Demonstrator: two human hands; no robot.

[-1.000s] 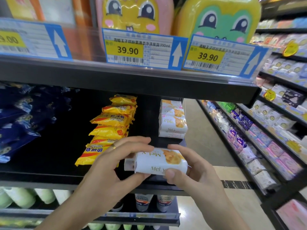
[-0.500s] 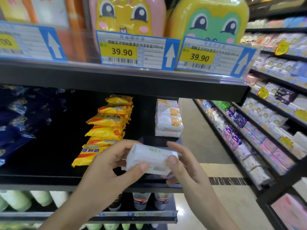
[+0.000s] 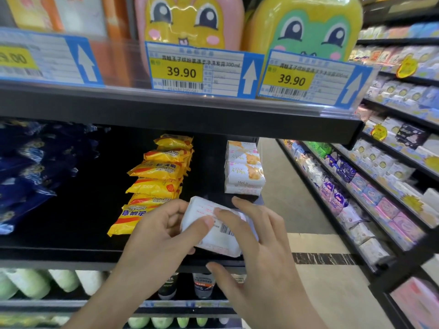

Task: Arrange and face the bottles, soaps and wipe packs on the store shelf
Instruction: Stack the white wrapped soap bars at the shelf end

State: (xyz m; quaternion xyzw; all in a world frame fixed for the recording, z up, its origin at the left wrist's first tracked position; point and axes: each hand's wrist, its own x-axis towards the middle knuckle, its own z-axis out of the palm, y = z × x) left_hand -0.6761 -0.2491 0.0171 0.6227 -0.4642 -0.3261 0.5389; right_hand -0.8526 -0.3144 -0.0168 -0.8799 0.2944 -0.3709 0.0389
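A white soap pack (image 3: 211,233) is held in front of the black middle shelf (image 3: 59,255), its back side with a barcode facing me. My left hand (image 3: 156,236) grips its left end, thumb on top. My right hand (image 3: 256,245) holds its right side, fingers spread over the top. Behind, at the shelf's right end, stands a stack of the same white and orange soap packs (image 3: 244,172). To their left runs a row of yellow sulfur soap packs (image 3: 156,181).
Dark blue packs (image 3: 26,172) fill the shelf's left side. Above, cartoon-faced bottles (image 3: 187,22) stand behind price tags (image 3: 202,70). Below are pale green bottles (image 3: 28,281) and dark tubes (image 3: 204,284). An aisle floor (image 3: 297,210) and a stocked shelving run (image 3: 380,186) lie to the right.
The soap pack has been turned over in both hands: its orange printed front faced me, now the barcode back does. The right-hand fingers moved from under it to over its top.
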